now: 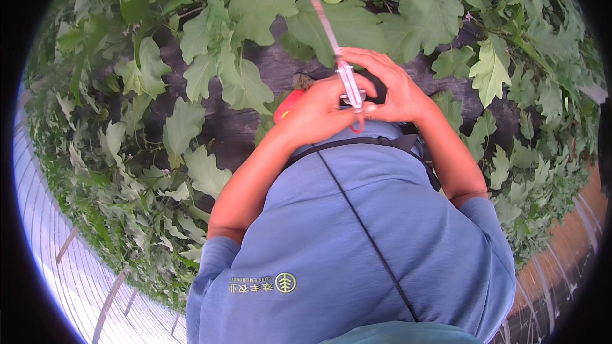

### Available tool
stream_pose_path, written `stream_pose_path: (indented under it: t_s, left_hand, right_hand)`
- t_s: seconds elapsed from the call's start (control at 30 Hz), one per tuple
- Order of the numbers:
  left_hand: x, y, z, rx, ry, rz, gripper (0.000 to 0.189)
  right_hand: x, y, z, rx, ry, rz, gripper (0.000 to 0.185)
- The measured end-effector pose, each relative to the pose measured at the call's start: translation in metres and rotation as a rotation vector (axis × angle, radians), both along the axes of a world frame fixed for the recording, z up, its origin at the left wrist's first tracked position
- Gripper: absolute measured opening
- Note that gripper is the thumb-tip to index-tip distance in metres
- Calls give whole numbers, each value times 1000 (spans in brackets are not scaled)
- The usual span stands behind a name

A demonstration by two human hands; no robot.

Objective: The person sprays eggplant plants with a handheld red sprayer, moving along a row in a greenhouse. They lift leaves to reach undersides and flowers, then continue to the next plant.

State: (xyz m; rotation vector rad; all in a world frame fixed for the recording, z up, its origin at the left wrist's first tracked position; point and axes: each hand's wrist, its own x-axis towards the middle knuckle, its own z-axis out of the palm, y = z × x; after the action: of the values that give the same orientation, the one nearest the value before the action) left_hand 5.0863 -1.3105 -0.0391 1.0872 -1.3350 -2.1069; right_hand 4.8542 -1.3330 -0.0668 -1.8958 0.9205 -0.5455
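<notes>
Both of my hands are close together in front of my waist, at a long, slim metal hand tool (350,85). My left hand (325,100) grips its near end from the left. From the right, my right hand (389,83) has its thumb at the tool's lower end and its fingers at the upper part of the body. The tool's narrow shaft points away from me and is blurred near its orange-brown tip. A red loop (357,126) hangs below the near end. Partly hidden behind my left hand is a red object (288,104) with a yellow patch; its kind is unclear.
Lobed leaves of eggplant-like plants (265,2) crowd the front and both sides, with small purple flowers (468,16). Dark plastic mulch film (234,129) shows between them. A black belt (368,141) and a thin dark cord (363,229) cross my blue shirt.
</notes>
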Motion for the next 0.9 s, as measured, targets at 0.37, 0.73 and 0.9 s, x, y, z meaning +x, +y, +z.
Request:
stream_pose_path:
  t_s: [0.37, 0.73, 0.9]
  left_hand:
    - [-4, 20, -49, -230, -279, -21, 53]
    - [-26, -30, -68, -77, -497, -67, 65]
    - [-107, -68, -98, -289, -278, -195, 74]
  right_hand:
    - [-30, 56, -97, 472, -45, -485, 41]
    - [-174, 43, -259, 520, 104, -979, 33]
    - [-204, 39, -293, 414, 126, -1140, 29]
